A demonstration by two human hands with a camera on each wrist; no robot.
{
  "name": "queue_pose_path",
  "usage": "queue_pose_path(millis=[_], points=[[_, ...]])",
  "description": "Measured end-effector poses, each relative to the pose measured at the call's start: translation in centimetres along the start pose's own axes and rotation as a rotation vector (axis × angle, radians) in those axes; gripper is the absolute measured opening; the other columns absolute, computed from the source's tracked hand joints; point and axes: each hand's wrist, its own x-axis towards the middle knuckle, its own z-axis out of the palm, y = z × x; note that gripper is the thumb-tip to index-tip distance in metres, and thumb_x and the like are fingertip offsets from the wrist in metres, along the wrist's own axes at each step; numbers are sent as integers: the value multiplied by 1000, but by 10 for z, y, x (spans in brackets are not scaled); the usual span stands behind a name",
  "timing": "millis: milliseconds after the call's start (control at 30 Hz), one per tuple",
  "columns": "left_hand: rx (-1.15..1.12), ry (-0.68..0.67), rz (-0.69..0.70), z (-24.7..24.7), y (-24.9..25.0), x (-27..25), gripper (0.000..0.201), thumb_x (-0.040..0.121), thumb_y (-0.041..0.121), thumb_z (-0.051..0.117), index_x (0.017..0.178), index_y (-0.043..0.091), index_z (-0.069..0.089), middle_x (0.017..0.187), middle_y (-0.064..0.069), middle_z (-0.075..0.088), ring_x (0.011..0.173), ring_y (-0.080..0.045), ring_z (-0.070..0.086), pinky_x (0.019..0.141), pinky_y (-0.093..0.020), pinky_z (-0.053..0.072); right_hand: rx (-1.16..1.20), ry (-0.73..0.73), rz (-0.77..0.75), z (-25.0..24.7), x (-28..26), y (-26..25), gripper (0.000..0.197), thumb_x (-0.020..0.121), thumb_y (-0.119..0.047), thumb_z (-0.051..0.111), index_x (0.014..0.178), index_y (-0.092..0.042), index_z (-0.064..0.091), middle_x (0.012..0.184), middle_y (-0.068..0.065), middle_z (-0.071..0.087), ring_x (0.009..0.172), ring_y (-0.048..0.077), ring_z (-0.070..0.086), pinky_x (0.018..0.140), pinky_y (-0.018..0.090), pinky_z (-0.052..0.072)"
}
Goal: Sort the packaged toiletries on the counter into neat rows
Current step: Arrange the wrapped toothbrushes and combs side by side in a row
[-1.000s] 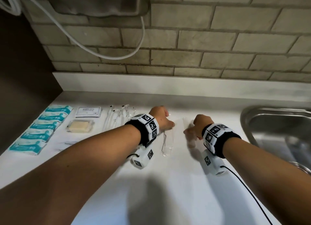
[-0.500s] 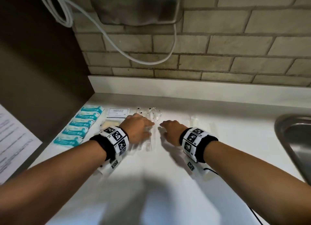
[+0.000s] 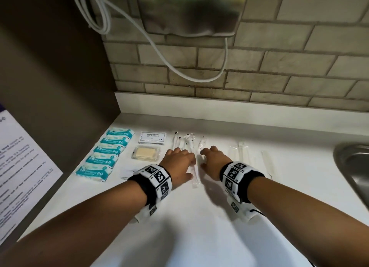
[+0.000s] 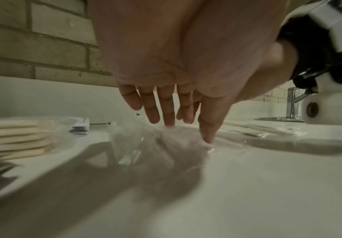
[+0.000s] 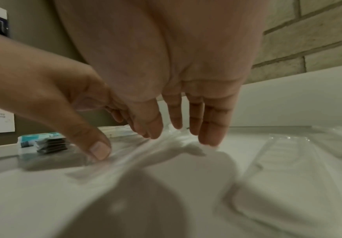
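Both grips are spread flat with straight fingers and hold nothing. My left hand (image 3: 178, 163) and right hand (image 3: 213, 161) press down on the clear-wrapped sticks (image 3: 194, 167) in the middle of the head view, on the white tabletop (image 3: 199, 216). Left of them lie the blue packets (image 3: 107, 155) in a row, the soap (image 3: 145, 152) and the shampoo packet (image 3: 152, 137). These sticks look light and thin, and the wrap is slippery and crinkly. They may be toothbrushes, but it is blurry. Best to slide them flat, or pinch one at its near end.
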Motion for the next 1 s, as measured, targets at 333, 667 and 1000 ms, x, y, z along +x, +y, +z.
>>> queue_pose_path(millis=[333,667,1000], points=[[-81,-7,-135,15,-3,8,34,76,50,72,108,40,67,107,6,59,111,-23,43,94,-36,41,184,-15,220,7,-10,-16,47,83,-8,62,127,-12,46,118,10,60,103,29,65,82,34,55],[-64,-68,-59,10,10,3,38,75,56,71,103,30,73,103,7,72,118,-21,44,100,-35,32,556,172,347,-9,-21,5,42,80,4,63,111,-11,38,98,18,67,75,30,68,68,38,60],[-122,-43,-47,0,15,-7,34,83,40,68,113,26,70,108,8,71,118,-20,50,105,-37,32,135,58,303,3,-36,12,48,79,-10,71,121,-8,47,113,11,61,96,29,66,83,38,57]])
